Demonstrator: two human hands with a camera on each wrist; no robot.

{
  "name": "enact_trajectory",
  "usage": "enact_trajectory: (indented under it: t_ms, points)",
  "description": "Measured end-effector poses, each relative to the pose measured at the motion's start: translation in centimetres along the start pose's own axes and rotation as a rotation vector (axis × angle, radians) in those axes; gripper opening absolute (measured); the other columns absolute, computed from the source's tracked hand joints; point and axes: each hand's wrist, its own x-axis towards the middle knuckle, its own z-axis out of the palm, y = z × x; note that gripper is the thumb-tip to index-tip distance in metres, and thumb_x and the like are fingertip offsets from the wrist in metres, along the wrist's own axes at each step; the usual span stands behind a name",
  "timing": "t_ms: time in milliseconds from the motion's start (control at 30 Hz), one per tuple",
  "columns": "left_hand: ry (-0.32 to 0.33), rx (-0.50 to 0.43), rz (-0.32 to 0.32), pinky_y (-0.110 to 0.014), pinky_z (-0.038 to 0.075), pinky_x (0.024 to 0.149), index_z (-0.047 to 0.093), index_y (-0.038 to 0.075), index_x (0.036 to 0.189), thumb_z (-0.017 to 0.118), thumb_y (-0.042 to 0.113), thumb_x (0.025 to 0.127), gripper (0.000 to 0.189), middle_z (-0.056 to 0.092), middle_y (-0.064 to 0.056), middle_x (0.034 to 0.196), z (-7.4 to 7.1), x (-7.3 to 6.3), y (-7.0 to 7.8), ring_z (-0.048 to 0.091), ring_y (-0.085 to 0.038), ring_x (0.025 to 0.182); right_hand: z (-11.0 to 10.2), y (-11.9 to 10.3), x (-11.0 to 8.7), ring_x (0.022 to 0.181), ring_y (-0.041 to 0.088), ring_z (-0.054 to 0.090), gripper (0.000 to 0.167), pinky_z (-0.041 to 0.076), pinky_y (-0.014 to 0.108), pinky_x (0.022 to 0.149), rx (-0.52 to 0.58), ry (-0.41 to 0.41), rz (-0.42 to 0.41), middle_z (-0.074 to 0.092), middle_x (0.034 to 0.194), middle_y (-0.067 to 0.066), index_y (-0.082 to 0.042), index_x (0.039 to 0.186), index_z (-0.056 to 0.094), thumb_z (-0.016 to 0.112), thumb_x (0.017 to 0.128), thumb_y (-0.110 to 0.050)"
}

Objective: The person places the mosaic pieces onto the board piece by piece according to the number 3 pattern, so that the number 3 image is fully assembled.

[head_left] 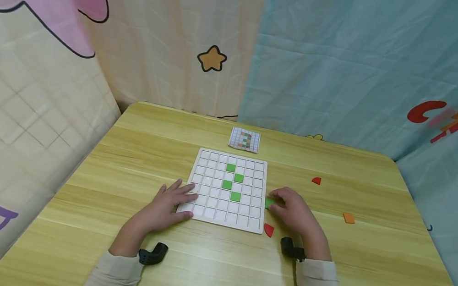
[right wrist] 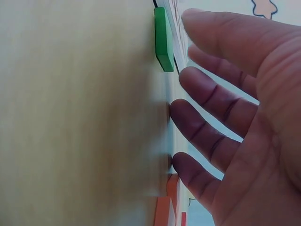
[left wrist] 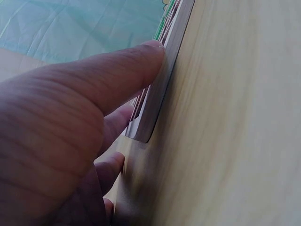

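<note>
"What worries you, going left to right?"

"From my remote post I see the left hand [head_left: 167, 206] with its fingers spread on the grid board's [head_left: 206, 203] left side; uneven pressure there could, I think, make it skid. Just by its right edge lies a loose green tile [head_left: 269, 204]. The right hand [head_left: 294, 213] is beside it, fingers loosely bent, pinching nothing I can make out. A careless sweep might knock the nearby red piece [head_left: 269, 230] away."

"And the surroundings?"

"Left, a cream curtain [head_left: 159, 53]; below, a wood-grain desk [head_left: 216, 270]; right, a blue curtain [head_left: 343, 71]."
</note>
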Motion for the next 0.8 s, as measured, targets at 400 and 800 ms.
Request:
enact_trajectory:
  t_ms: [400, 800]
  points:
    - [-0.002, -0.002, 0.002, -0.068, 0.003, 0.112, 0.06, 0.01, 0.139, 0.072, 0.027, 0.092, 0.052, 0.039, -0.008, 0.156, -0.05, -0.03, 0.02, 0.016, -0.042, 0.148, 0.34, 0.36, 0.12, 0.105, 0.029, 0.058, 0.023, 0.046, 0.049, 0.095, -0.03, -0.004, -0.032, 0.066, 0.109, 0.007, -0.004, 0.111, 0.07, 0.074, 0.088, -0.007]
    - [-0.002, 0.002, -0.005, -0.068, 0.004, 0.112, 0.059, 0.01, 0.139, 0.072, 0.028, 0.092, 0.052, 0.039, -0.008, 0.156, -0.11, -0.1, 0.02, 0.016, -0.042, 0.148, 0.69, 0.24, 0.28, 0.107, 0.03, 0.052, 0.02, 0.043, 0.048, 0.096, -0.106, 0.0, -0.032, 0.067, 0.105, 0.004, -0.007, 0.107, 0.072, 0.075, 0.087, -0.006]
